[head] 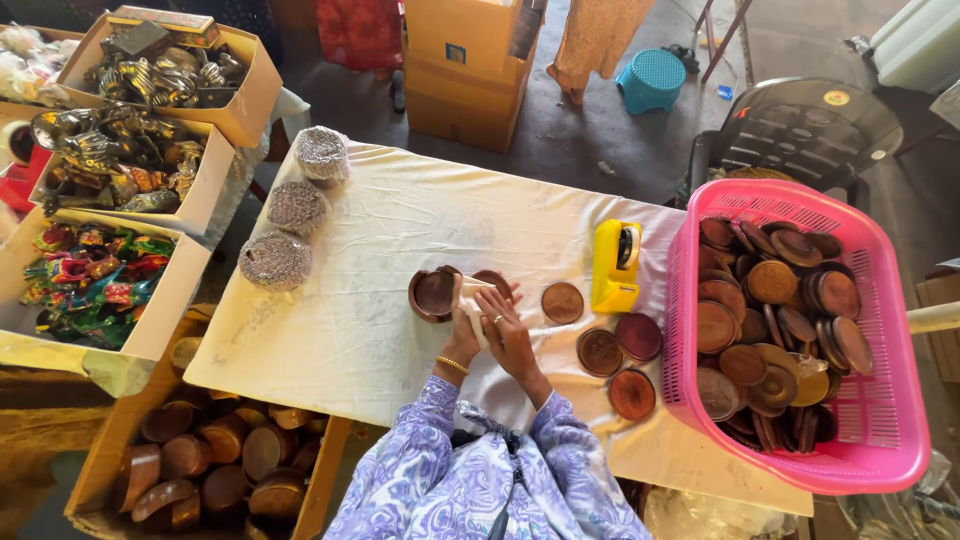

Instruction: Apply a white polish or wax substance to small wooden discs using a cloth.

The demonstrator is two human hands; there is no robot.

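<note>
A: What's nearest the camera?

B: Patterned sleeves, then both hands over the white-clothed bench (380,250). The left hand (464,327) grips a white cloth (470,296) against a round brown wooden bowl (434,293); the right hand (508,330) lies across the cloth with its fingers curled over it.

A: Where is the bowl?

B: On the bench, just in front of the hands, tilted so that its hollow faces up.

A: And to the right?

B: Four loose wooden lids (600,351) lie flat, with a yellow tape dispenser (615,266) just beyond them, and a pink basket (880,430) full of more lids.

A: Farther off?

B: Three wrapped round bundles (297,207) along the bench's left edge, cardboard boxes of shiny figurines (125,158) past them.
</note>
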